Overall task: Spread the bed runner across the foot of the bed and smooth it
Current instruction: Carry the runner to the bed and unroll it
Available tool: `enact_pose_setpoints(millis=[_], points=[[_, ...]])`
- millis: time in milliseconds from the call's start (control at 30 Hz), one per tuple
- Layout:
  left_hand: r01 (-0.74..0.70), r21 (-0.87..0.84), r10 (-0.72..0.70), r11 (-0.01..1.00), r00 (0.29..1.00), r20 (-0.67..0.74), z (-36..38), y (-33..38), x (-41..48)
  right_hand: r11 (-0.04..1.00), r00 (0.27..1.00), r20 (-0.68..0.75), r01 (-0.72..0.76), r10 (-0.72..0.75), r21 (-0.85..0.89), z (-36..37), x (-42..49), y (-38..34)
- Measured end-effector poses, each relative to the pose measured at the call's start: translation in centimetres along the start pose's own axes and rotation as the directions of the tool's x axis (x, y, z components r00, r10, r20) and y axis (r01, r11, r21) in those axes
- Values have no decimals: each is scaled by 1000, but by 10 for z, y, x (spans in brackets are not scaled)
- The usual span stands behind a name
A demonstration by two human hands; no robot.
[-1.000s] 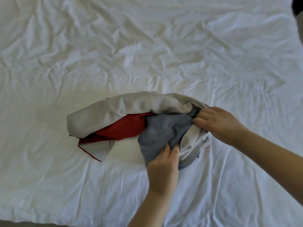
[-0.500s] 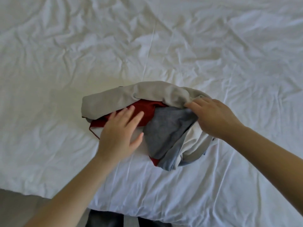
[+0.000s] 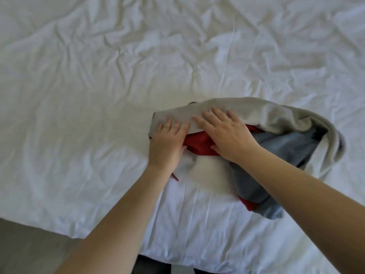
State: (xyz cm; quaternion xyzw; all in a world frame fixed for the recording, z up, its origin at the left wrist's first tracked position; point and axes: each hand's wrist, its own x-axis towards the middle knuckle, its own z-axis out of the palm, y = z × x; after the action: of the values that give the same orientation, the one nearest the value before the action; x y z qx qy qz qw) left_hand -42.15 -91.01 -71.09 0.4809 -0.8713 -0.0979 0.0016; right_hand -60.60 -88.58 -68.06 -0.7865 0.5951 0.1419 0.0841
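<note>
The bed runner lies bunched just right of frame centre on the white sheet. The left hand and right hand are laid flat, fingers straight, side by side on its beige fold. Its ends should be found and drawn apart along the bed edge at lower left; bare sheet is left either side.

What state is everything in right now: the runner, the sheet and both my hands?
Bed runner: bunched in a heap near the foot edge, not spread.
Left hand: flat, fingers on the runner's left end.
Right hand: flat, fingers spread, resting on the runner.
Sheet: wrinkled all over.
</note>
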Motion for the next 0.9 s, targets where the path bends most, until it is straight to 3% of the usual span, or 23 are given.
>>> enact_pose_setpoints(millis=[133, 300, 567, 900], points=[[-41, -15, 38, 999, 988, -150, -1, -11, 2, 996, 994, 69, -76, 79, -47, 0, 21, -18], [-56, -52, 51, 997, 995, -88, -18, -38, 3, 994, 990, 103, -96, 101, -53, -17, 41, -28], [-102, -147, 82, 984, 987, -139, -56, -103, 19, 989, 989, 8, -147, 147, -20, -40, 82, -56], [-73, 44, 81, 996, 970, -229, -93, -214, 20, 998, 990, -127, -56, 60, 36, -82, 161, -127]])
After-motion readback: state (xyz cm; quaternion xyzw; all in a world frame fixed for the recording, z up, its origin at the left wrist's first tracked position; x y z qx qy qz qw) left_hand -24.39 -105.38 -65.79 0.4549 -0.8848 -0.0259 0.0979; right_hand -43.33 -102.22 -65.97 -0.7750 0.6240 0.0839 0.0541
